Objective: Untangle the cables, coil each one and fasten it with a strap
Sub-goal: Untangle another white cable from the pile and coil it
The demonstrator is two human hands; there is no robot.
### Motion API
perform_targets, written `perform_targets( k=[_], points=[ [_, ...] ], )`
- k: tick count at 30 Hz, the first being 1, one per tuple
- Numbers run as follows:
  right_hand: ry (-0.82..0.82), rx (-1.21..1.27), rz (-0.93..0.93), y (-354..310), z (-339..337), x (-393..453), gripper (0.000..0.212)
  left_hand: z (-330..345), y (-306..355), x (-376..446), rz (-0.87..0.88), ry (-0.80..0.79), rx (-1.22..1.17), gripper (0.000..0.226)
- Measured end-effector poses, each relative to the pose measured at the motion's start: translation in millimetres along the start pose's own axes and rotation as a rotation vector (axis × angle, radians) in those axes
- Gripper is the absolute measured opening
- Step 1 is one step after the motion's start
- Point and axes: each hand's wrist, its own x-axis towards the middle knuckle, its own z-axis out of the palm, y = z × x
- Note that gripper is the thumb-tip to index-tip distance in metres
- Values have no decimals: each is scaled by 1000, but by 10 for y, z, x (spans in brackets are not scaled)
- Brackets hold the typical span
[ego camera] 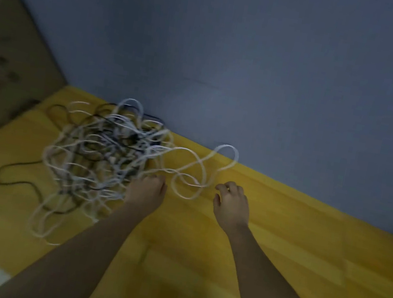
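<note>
we see a tangled heap of cables (102,159), white ones and black ones knotted together, lying on a yellow wooden table (198,253) toward its far left part, close to the blue-grey wall (255,67) behind it. one black cable (12,170) trails out of the heap to the left across the wood. one white cable (201,173) runs out of the heap to the right in loose loops that reach nearly to the wall edge of the table and end between our two hands. our left hand (148,189) sits at the right edge of the heap with its fingers curled in, closed around a white strand where that loose cable leaves the pile; the picture is blurred, so we cannot tell exactly which strand it holds. our right hand (232,201) is just to the right of the loops, apart from them, fingers loosely bent and holding nothing, with a ring (227,188) on one finger. both forearms are bare.
</note>
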Motion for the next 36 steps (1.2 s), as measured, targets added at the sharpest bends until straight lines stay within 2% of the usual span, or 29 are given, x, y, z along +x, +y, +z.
perform_targets(
  k=[5,9,17,20,24,27,30,32,33,36],
  points=[
    [-70,38,-123,-1573,385,465,34,-319,-1580,-149,-138,-14,-28,25],
    [-82,80,-199,-2467,634,705,35,-429,-2414,-222,-243,-43,-102,26],
    [-92,239,-365,-3485,959,1057,31,-484,-3505,-336,-418,39,-158,28],
    [-79,294,-405,-3724,1025,1166,29,-468,-3793,-340,-431,51,-198,26],
    [27,308,-283,-3734,1005,1142,24,-506,-4032,-162,-334,16,-254,25],
    [148,110,-57,-3492,1012,1109,26,-572,-4042,111,-145,-25,-291,26],
    [-31,-15,252,-3283,1013,1074,32,-631,-3943,363,40,-68,-299,25],
    [-133,94,315,-3239,1023,1050,22,-657,-3868,496,155,-101,-275,25],
    [-132,166,326,-3254,1022,1033,20,-673,-3841,551,193,-113,-259,24],
    [32,279,334,-3371,940,1012,16,-717,-3778,667,256,-113,-225,24]
  ],
)
